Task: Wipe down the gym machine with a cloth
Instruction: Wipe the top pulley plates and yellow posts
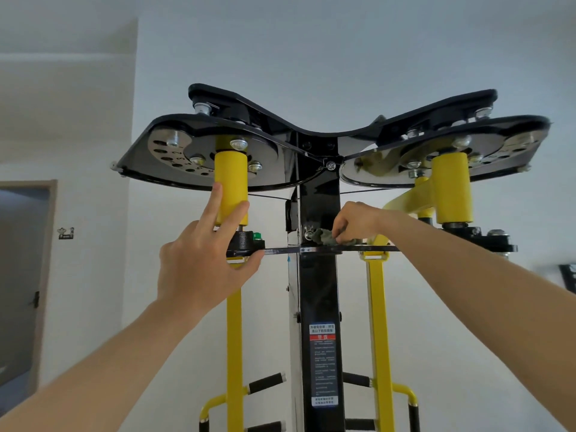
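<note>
The cloth (325, 237), a small crumpled grey-green rag, lies bunched on the thin black crossbar (311, 250) of the gym machine (318, 291), just right of a shiny bolt on the glossy black central column; the right hand (355, 221) comes in from the right with fingers curled down, pinching the rag against the bar; the left hand (202, 260) is spread open, index and middle fingers splayed on either side of a smooth yellow cylinder (231, 188), thumb touching the left end of the crossbar; above, two broad black plates with drilled metal discs fan left and right; a second yellow cylinder (452, 188) stands at the right; yellow square tubes run down beside the column, with black foam grips lower down; a printed warning label (323, 363) sits on the column; a pale wall lies behind, a doorway at far left.
</note>
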Demonstrator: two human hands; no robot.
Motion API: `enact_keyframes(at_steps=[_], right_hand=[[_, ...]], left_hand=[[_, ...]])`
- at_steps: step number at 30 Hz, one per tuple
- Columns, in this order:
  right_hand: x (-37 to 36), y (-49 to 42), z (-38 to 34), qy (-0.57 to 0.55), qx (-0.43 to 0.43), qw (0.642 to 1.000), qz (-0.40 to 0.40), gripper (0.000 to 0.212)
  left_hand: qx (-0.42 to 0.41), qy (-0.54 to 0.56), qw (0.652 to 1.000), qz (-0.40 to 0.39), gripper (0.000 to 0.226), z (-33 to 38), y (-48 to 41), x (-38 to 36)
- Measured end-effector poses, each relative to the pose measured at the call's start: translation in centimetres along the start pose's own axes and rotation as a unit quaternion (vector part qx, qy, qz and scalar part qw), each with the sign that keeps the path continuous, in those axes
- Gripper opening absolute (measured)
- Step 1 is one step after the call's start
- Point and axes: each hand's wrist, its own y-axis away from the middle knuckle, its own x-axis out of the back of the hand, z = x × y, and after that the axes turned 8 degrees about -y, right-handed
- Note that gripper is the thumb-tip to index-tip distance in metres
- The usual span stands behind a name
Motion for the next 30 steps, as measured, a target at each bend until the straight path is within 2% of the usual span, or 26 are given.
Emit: enact_keyframes(at_steps=[5,8,13,16,22,30], right_hand=[[-1.8,-1.9,-2.1,-0.102,0.005,0.995,0.017,0.016],[-2.4,-2.7,-4.1,-0.170,0.045,0.985,0.000,0.014],[-1.2,-1.7,-6.7,-0.219,0.113,0.968,-0.044,0.017],[-0.5,-0.9,-6.7,-0.216,0.128,0.965,-0.072,0.020],[0.3,-0.3,-4.4,-0.098,0.091,0.988,-0.077,0.025],[-0.8,0.7,-8.3,-0.156,0.184,0.968,-0.062,0.030]], left_hand=[[-0.010,-0.003,1.000,0.013,0.073,-0.4,0.0,-0.4],[-0.020,0.001,0.999,0.027,0.072,-0.6,0.0,-0.7],[-0.021,0.005,0.999,0.045,0.072,-0.6,0.1,-0.9],[-0.019,0.003,0.999,0.046,0.072,-0.5,0.2,-0.8],[-0.017,0.004,0.999,0.033,0.073,-0.6,0.2,-0.9],[-0.023,-0.001,0.999,0.035,0.072,-0.7,0.3,-0.8]])
